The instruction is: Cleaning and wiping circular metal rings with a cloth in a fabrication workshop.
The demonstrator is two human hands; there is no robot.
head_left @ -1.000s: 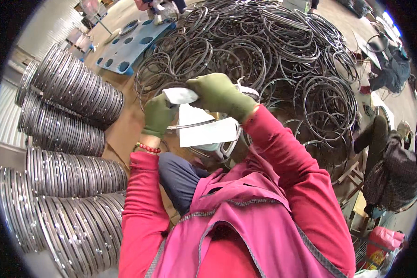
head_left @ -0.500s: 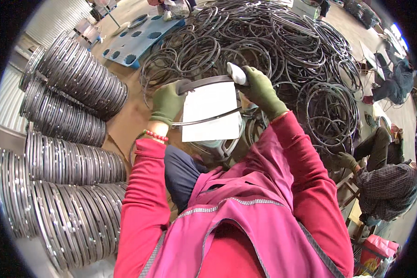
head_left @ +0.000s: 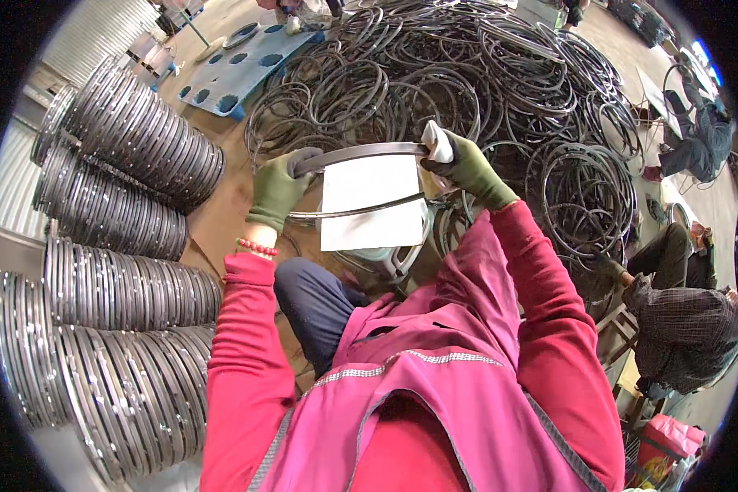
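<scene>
Both my hands wear olive-green gloves and grip a dark wheel rim (head_left: pixel 361 152) held up in front of me, its near side crossing lower down. My left hand (head_left: pixel 279 187) is closed round the rim's left part. On the right, my right hand (head_left: pixel 477 174) presses a white cloth (head_left: pixel 439 144) against the rim, fingers closed round both. Beneath the rim lies a white rectangular board (head_left: pixel 369 232), on what looks like a pale stool (head_left: pixel 398 261) between my knees.
Stacks of rims (head_left: pixel 135 283) line the left side. A large heap of loose rims (head_left: pixel 435 74) spreads ahead, next to a blue pallet (head_left: pixel 242 70). To the right sits a co-worker (head_left: pixel 685 328); a red bag (head_left: pixel 668 439) stands near the lower right.
My left hand has moved left and slightly down along with the rim. My right hand has shifted a little right and lower with the cloth. The co-worker's hand has moved slightly.
</scene>
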